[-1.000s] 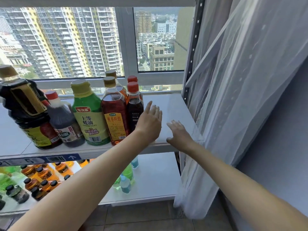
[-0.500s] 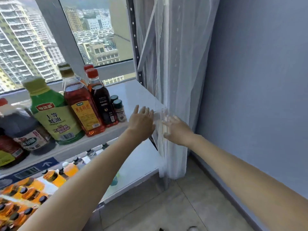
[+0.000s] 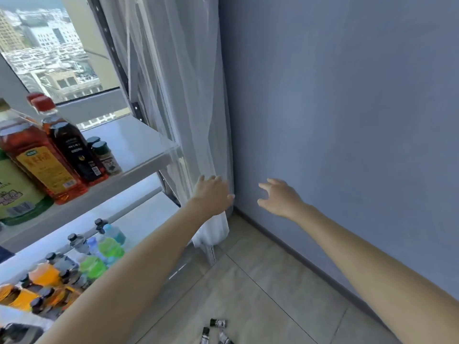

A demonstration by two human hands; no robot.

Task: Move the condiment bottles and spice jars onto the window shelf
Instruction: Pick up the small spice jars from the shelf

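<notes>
Hands: left hand (image 3: 213, 194) and right hand (image 3: 279, 198), fingers spread, empty; two spice jars (image 3: 105, 155) mid-left on window shelf (image 3: 139, 145).

Both bare arms are reaching forward, away from the body. The left hand (image 3: 213, 194) is stretching out palm down with fingers straight and holding nothing. The right hand (image 3: 279, 198) is hanging beside it, fingers spread and apparently slightly curled, empty.

We see a glossy white shelf (image 3: 139, 145), a sheer cloth curtain (image 3: 188, 100), a matt blue wall (image 3: 347, 108), and smooth floor tiles (image 3: 260, 294).
</notes>
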